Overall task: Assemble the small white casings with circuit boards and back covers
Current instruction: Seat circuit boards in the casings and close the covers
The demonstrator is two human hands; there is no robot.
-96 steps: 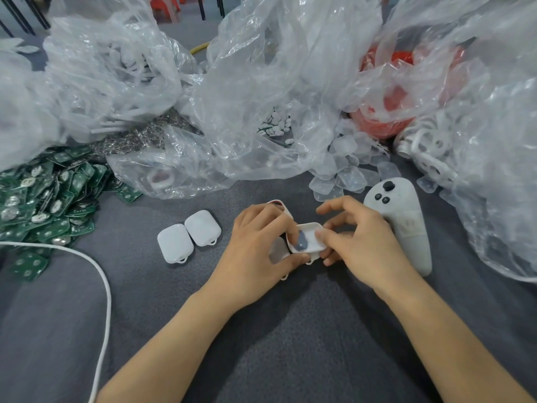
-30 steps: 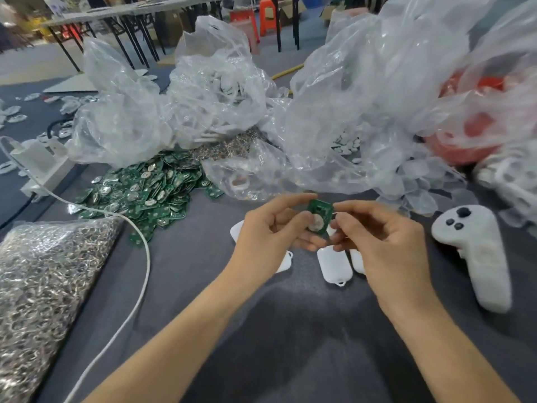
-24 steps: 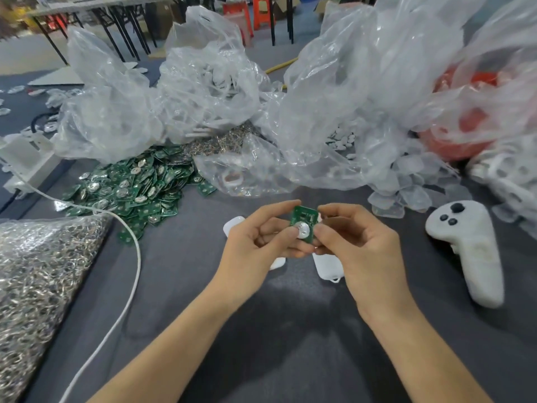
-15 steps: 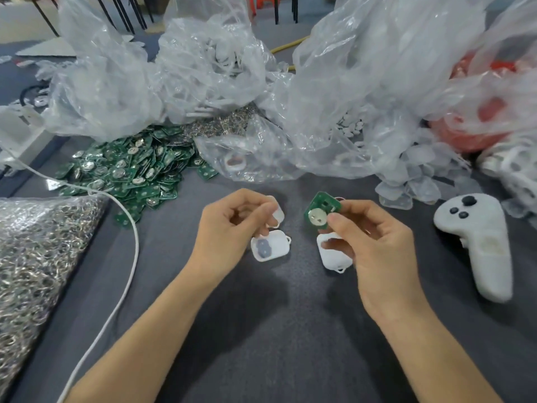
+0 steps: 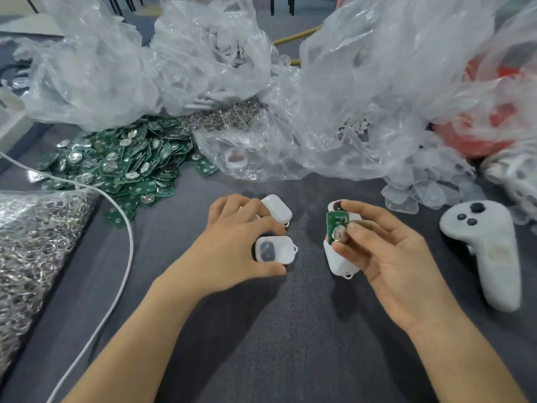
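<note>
On the grey worktop (image 5: 276,344), an open white casing (image 5: 276,249) is held by the left hand (image 5: 232,242), the grip clamped on it between thumb and fingers. A green circuit board (image 5: 335,225) is pinched in the grip of the right hand (image 5: 386,257), just above a second casing (image 5: 338,261) lying on the worktop. Further back a closed casing (image 5: 277,212) is seen, then a heap of boards (image 5: 116,164) and clear plastic bags (image 5: 363,82).
</note>
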